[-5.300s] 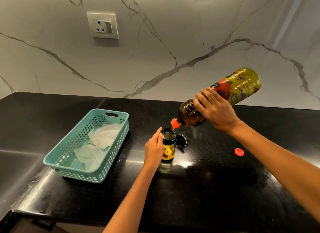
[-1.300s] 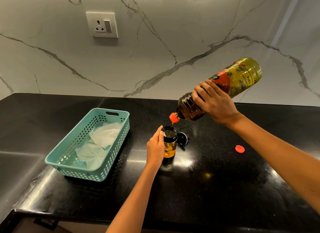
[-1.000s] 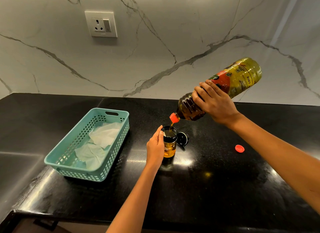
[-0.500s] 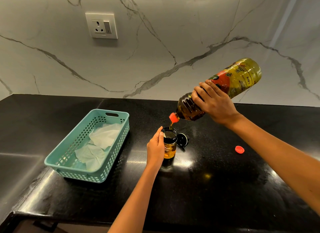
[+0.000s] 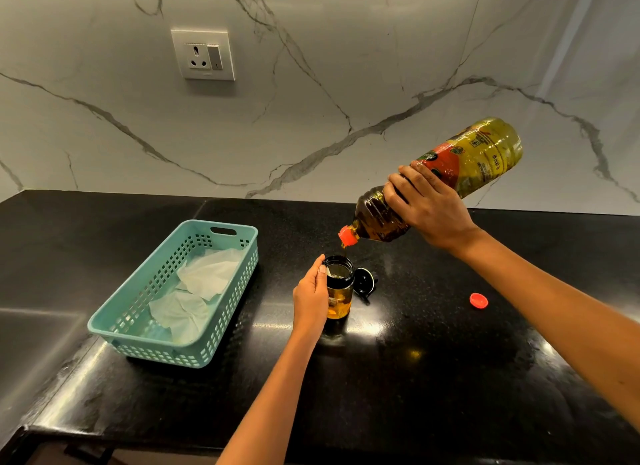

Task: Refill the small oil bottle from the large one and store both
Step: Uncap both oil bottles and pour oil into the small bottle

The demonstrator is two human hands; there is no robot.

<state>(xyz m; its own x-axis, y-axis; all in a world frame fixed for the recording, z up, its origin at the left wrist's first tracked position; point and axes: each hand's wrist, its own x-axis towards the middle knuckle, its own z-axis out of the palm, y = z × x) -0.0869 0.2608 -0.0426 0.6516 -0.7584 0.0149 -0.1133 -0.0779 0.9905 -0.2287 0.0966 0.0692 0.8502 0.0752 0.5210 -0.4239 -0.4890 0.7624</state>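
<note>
Countertop [image 5: 415, 378] bears part-full small oil bottle [image 5: 341, 300], basket [image 5: 166, 355] holding tissues [image 5: 207, 274].

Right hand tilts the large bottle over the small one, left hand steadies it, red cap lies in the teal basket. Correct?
One error: in the head view the red cap lies on the counter, right of the small bottle, not in the teal basket. Rest holds.

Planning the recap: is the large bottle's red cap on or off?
Off: red cap lies on the counter; oil pours from the large bottle.
</note>
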